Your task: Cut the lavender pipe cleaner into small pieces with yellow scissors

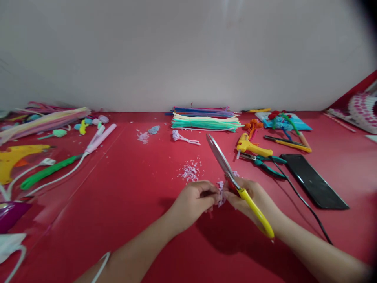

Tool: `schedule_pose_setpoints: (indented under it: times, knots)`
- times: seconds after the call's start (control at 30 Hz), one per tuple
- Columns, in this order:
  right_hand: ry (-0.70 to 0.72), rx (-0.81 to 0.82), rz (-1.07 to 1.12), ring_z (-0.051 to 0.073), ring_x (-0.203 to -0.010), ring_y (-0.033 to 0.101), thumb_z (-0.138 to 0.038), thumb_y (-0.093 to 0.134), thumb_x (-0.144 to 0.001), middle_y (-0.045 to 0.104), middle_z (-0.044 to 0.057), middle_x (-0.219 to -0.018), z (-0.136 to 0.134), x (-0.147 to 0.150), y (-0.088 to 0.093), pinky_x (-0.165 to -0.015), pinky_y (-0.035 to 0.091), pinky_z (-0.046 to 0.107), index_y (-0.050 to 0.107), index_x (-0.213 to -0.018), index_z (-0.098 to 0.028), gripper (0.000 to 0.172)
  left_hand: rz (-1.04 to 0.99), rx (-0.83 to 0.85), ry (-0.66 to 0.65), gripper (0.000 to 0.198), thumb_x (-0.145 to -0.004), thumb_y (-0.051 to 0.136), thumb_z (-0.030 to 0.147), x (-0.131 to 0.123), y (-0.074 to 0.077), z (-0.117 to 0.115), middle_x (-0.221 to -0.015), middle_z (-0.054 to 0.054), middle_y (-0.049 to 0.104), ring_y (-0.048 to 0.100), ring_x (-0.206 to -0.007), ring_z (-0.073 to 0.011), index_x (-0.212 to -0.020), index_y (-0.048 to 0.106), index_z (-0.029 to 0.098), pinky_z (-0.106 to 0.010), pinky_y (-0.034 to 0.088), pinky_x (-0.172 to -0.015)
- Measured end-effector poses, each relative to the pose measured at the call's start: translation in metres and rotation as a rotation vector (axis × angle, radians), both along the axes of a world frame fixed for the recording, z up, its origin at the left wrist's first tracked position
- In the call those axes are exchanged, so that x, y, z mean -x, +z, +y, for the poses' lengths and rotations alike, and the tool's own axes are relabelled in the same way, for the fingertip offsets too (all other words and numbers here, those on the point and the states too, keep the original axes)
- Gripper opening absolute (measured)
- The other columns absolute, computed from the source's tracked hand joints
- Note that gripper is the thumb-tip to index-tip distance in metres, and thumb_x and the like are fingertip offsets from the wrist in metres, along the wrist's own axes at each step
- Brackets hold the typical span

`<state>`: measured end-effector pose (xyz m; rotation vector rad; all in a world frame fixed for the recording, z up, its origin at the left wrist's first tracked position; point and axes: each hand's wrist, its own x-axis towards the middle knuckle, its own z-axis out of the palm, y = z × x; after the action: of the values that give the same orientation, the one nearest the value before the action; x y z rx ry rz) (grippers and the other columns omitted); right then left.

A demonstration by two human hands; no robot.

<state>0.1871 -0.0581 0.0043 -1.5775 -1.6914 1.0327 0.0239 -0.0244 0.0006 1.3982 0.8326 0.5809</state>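
Note:
Between my two hands is a small lilac fuzzy piece (pixel 220 193), like bent pipe cleaner. The fingers of my left hand (pixel 196 200) are closed on its left side. My right hand (pixel 250 196) touches its other side and also holds scissors (pixel 253 210) with yellow handles, the blades pointing up and away to the left. How the right fingers grip both is partly hidden. Just beyond my left hand lies a scatter of lilac clippings (pixel 190 171). Farther off rests a lilac pipe cleaner flower (pixel 176 135) with several loose stems.
Bundles of pipe cleaners (pixel 206 122) lie by the wall. To the right are a yellow glue gun (pixel 253 148), pliers (pixel 269 167) and a black phone (pixel 315 181) with a cable beside it. A green-handled tool (pixel 51 172) and a pink corded tool (pixel 101 138) lie left.

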Motion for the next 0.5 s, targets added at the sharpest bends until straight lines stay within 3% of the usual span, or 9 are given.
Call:
schedule_pose_setpoints:
  times: [0.2,0.5]
  knots:
    - [0.048,-0.028,-0.093,0.009,-0.056,0.042,-0.028,0.042,-0.073,0.047,-0.003,-0.060,-0.0022,0.0008,-0.0049,-0.050,0.033,0.020,0.046,-0.068,-0.017,0.012,0.118,-0.215,-0.005,0.013,-0.072,0.049,0.019,0.0003,0.0023,-0.0017,-0.063,-0.001,0.053,0.049,-0.058,-0.0111,-0.068,0.061,0.017,-0.021,0.039,-0.056]
    - [0.001,-0.093,-0.217,0.008,-0.050,0.035,-0.022,0.042,-0.069,0.039,-0.004,-0.052,-0.0054,0.0031,-0.0054,-0.043,0.027,0.018,0.041,-0.062,-0.018,0.009,0.281,-0.599,0.052,0.013,-0.071,0.049,0.016,-0.0011,0.0012,-0.0091,-0.069,-0.003,0.058,0.051,-0.066,-0.0149,-0.071,0.061,0.019,-0.025,0.038,-0.063]
